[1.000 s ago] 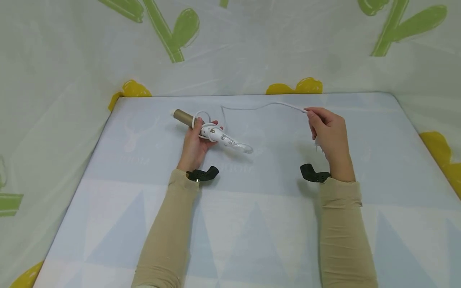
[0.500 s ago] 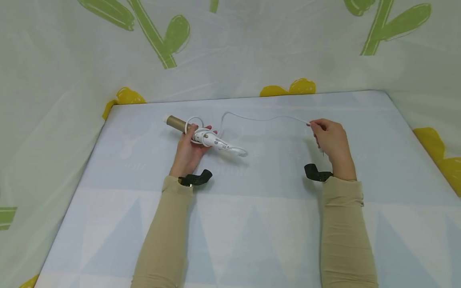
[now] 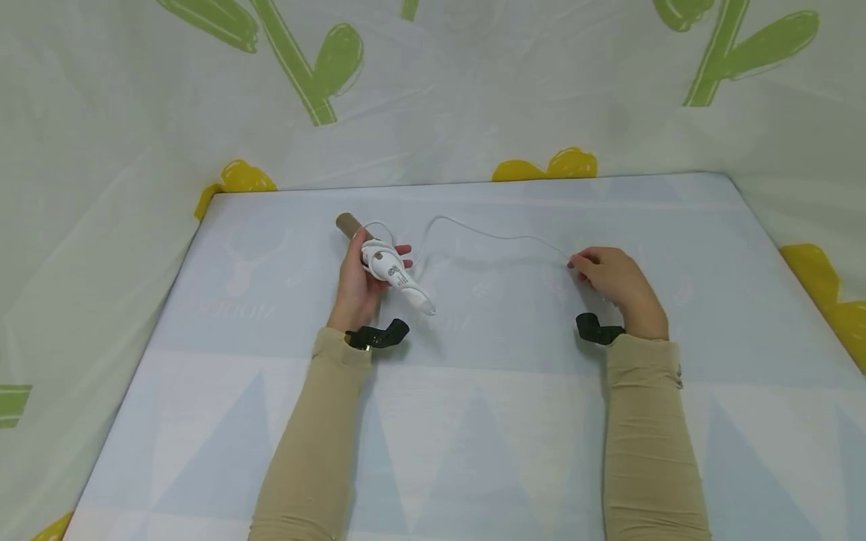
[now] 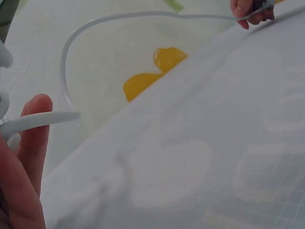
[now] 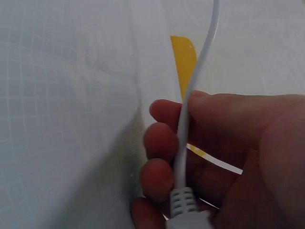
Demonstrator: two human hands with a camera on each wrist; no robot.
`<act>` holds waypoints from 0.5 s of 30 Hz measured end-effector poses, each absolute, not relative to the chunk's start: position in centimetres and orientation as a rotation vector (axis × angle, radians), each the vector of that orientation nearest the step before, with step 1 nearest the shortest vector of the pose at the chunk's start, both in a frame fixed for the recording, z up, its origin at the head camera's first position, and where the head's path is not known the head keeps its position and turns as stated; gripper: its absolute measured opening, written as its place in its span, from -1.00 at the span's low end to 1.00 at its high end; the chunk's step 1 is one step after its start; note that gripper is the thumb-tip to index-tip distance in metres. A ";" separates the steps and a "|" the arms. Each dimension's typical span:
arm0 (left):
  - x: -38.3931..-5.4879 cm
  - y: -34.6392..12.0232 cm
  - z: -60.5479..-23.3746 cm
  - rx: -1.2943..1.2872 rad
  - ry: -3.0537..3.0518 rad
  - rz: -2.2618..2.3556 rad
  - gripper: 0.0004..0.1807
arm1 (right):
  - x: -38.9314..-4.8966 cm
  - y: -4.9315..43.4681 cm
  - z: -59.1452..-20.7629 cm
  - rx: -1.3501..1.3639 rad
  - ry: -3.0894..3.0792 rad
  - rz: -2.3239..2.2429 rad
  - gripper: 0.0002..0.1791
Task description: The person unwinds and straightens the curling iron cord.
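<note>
My left hand (image 3: 357, 293) grips a curling iron (image 3: 399, 276) with a white, printed handle and a brown-gold barrel (image 3: 348, 223) that points to the back left. Loops of white cord are wound around it near the fingers. From there the loose cord (image 3: 501, 237) arcs over to my right hand (image 3: 619, 282), which pinches it between thumb and fingers. In the right wrist view, a ribbed sleeve and the top of a white plug (image 5: 189, 219) sit at the bottom, below the pinching fingers. The plug's far end is out of frame there.
Both hands are above a pale blue and white patterned table cover (image 3: 473, 436) with triangles. A light curtain (image 3: 440, 90) with green leaves and yellow flowers hangs behind the table's back edge. Each wrist wears a black camera mount (image 3: 379, 334).
The curling iron has turned in my left hand, its handle end swinging toward me. My right hand has come down and nearer me with the cord, which now sags lower.
</note>
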State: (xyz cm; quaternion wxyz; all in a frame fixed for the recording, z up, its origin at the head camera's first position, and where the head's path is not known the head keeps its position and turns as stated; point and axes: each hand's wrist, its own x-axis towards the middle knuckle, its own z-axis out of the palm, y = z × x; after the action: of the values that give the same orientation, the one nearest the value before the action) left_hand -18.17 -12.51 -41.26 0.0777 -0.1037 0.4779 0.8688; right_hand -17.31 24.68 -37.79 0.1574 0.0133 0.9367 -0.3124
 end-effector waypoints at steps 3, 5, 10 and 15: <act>-18.2 -12.4 -41.3 -0.333 1.387 2.643 -0.55 | -17.4 24.5 -37.9 -0.013 2.671 -0.830 -0.57; -18.3 -12.3 -41.3 -0.345 1.335 2.682 -0.59 | -17.4 24.3 -37.9 -0.020 2.675 -0.796 -0.58; -18.3 -12.2 -41.2 -0.363 1.234 2.729 -0.48 | -17.3 23.7 -37.9 -0.017 2.718 -0.743 -0.61; -18.3 -12.2 -41.2 -0.361 1.146 2.774 -0.36 | -17.4 22.4 -37.6 -0.064 2.737 -0.684 -0.68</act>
State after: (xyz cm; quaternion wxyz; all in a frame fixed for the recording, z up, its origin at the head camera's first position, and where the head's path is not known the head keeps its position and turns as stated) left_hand -18.33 -12.22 -41.24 0.0590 -0.1191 0.3785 0.9160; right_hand -17.36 22.39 -37.59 0.1594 -0.0224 0.9575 -0.2393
